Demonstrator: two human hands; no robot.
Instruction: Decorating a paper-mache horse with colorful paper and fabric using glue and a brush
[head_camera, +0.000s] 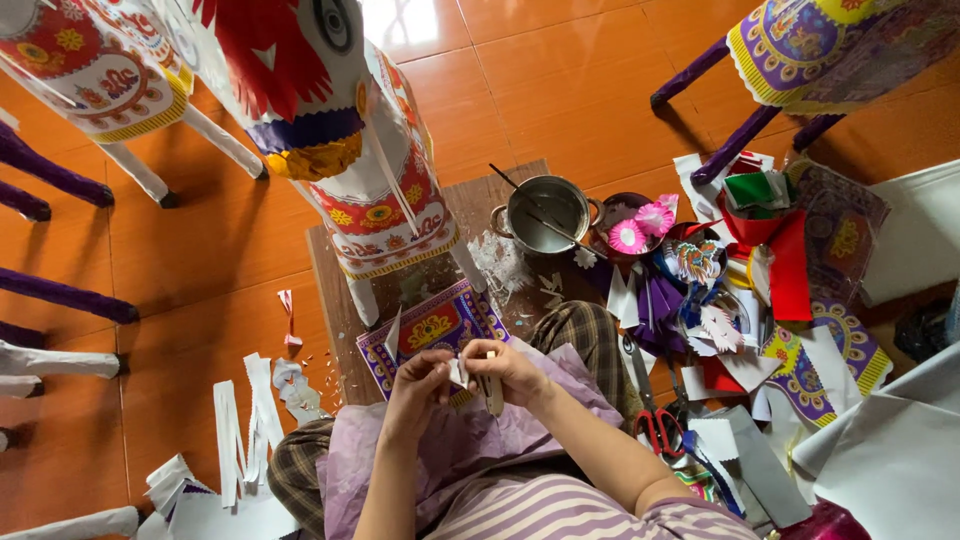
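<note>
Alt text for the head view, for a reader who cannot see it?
Two hands, left and right, hold a small white paper piece over a lap. A paper horse, a metal pot and red scissors are around.

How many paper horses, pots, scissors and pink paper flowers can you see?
Paper horses: 3, a white one, another white one at top left, a purple one at top right
Metal pot: 1
Red-handled scissors: 1
Pink paper flowers: 2
Total: 7

Small white paper piece (458, 372) sits pinched between left hand (418, 388) and right hand (508, 372). Round steel pot (547, 215) stands beyond the grip; red-handled scissors (655, 425) lie to its right.
</note>
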